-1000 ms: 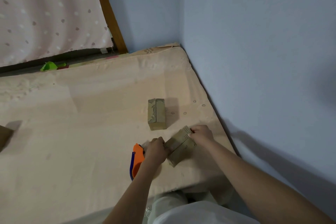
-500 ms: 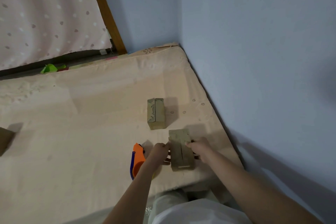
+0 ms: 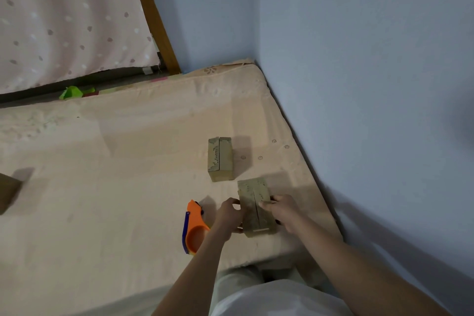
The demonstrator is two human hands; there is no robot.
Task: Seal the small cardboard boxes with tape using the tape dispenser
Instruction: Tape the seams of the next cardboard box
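A small cardboard box [image 3: 252, 194] lies on the beige mattress [image 3: 115, 187] near its front right corner, top flaps meeting in a centre seam. My left hand [image 3: 229, 215] grips its left side and my right hand [image 3: 280, 209] holds its right side with the thumb on top. The orange and blue tape dispenser [image 3: 193, 228] lies on the mattress just left of my left hand, untouched. A second small cardboard box [image 3: 220, 158] stands a little farther back, its flaps closed.
Blue walls close off the right side and back corner. A wooden frame [image 3: 154, 18] with a dotted curtain [image 3: 64, 20] stands at the back left. A green object [image 3: 70, 92] lies beyond the mattress. A brown box edge [image 3: 7, 195] shows at far left.
The near box was tilted between my hands a second ago; it has been turned straight and set flat, seam facing up, with both hands on its sides.
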